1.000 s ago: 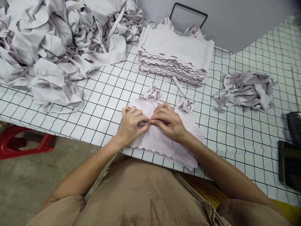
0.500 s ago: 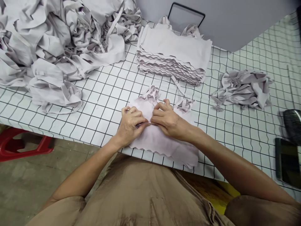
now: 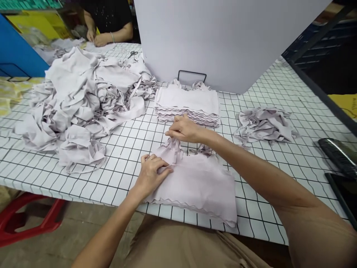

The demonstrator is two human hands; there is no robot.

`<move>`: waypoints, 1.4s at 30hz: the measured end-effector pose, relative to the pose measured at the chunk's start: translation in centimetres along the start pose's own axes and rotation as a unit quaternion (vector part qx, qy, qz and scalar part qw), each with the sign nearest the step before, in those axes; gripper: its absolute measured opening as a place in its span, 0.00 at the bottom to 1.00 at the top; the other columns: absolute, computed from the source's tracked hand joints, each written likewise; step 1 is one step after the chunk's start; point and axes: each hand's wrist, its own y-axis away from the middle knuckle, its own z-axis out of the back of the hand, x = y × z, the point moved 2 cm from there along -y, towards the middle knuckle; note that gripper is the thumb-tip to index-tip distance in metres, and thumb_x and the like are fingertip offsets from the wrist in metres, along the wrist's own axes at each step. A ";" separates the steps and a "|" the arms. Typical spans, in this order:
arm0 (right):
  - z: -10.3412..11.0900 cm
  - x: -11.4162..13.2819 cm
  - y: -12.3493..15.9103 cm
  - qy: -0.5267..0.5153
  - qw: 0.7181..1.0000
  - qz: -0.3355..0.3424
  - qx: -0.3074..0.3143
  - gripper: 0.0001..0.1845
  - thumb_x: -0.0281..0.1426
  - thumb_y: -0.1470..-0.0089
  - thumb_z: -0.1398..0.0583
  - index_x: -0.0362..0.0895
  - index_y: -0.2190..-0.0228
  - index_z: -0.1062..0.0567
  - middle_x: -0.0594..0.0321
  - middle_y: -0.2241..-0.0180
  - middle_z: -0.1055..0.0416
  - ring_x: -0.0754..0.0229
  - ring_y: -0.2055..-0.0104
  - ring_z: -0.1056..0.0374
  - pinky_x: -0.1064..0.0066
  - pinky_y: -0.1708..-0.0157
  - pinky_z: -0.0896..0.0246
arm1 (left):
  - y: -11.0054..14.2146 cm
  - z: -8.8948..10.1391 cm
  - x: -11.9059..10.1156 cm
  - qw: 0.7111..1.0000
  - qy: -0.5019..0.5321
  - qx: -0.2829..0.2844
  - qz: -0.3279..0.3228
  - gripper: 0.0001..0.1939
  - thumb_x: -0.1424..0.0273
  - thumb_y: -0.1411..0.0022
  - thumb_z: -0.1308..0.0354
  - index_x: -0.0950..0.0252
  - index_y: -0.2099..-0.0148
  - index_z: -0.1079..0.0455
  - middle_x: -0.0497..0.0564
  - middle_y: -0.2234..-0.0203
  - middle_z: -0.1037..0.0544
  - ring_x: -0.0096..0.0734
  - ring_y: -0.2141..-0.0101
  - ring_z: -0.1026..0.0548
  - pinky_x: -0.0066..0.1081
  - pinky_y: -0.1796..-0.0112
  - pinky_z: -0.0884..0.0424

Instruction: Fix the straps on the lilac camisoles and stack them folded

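Observation:
A pale lilac camisole (image 3: 198,182) with a wavy hem lies flat in front of me, its hem by the table's near edge. At its upper left, my left hand (image 3: 153,171) is closed, thumb and fingers pinching the neckline edge. My right hand (image 3: 182,128) is raised above the top of the garment, its fingers closed on a gathered shoulder strap (image 3: 174,147) and drawing it upward. The other strap (image 3: 205,149) lies bunched under my right forearm. Just behind my right hand sits a neat stack of like camisoles (image 3: 189,100).
A large heap of loose garments (image 3: 75,93) covers the left; a smaller crumpled pile (image 3: 264,124) lies right. A grey partition (image 3: 212,44) stands behind the stack. A phone (image 3: 341,193) and a dark glossy object (image 3: 337,156) are at far right. Another person's hands (image 3: 100,38) work beyond the heap.
My right hand has moved up and away from my left, from the neckline to the strap, which is now pulled upward. My left hand keeps its pinch. The camera has tilted up.

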 end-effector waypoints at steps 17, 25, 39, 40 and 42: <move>-8.5 5.9 20.7 0.181 0.982 -0.055 -0.024 0.48 0.57 0.38 0.48 0.41 0.29 0.53 0.46 0.29 0.50 0.41 0.27 0.54 0.35 0.35 0.52 | 5.5 -1.4 -1.4 0.967 -0.203 0.031 -0.148 0.45 0.50 0.31 0.49 0.65 0.24 0.63 0.67 0.29 0.48 0.56 0.29 0.51 0.58 0.34 0.48; 1.5 -3.5 15.4 0.074 0.938 -0.198 -0.274 0.10 0.32 0.37 0.43 0.44 0.64 0.21 0.54 0.62 0.23 0.49 0.53 0.34 0.51 0.50 0.36 | -3.9 -0.8 -4.2 0.990 0.126 -0.038 -0.047 0.16 0.62 0.33 0.41 0.60 0.46 0.24 0.57 0.48 0.21 0.44 0.47 0.23 0.48 0.46 0.26; 3.7 -3.1 11.8 -0.274 0.899 -0.196 -0.279 0.06 0.33 0.46 0.38 0.44 0.70 0.30 0.60 0.71 0.22 0.59 0.64 0.26 0.65 0.59 0.32 | -10.7 -3.0 -6.7 0.883 0.401 0.159 0.184 0.19 0.61 0.48 0.30 0.68 0.57 0.20 0.59 0.58 0.17 0.35 0.65 0.21 0.37 0.60 0.25; 4.0 -2.6 12.3 -0.340 0.877 -0.168 -0.294 0.09 0.35 0.47 0.36 0.44 0.69 0.30 0.60 0.71 0.22 0.58 0.64 0.25 0.64 0.57 0.32 | -10.8 -3.3 -7.2 0.874 0.414 0.172 0.188 0.18 0.63 0.49 0.30 0.67 0.57 0.20 0.58 0.57 0.17 0.33 0.65 0.22 0.36 0.59 0.26; 4.3 -1.8 13.1 -0.425 0.842 -0.126 -0.308 0.12 0.37 0.49 0.33 0.44 0.68 0.28 0.60 0.70 0.21 0.57 0.62 0.24 0.61 0.53 0.32 | -10.9 -3.8 -8.2 0.855 0.442 0.198 0.186 0.18 0.67 0.52 0.29 0.66 0.57 0.20 0.56 0.60 0.17 0.31 0.66 0.22 0.34 0.60 0.27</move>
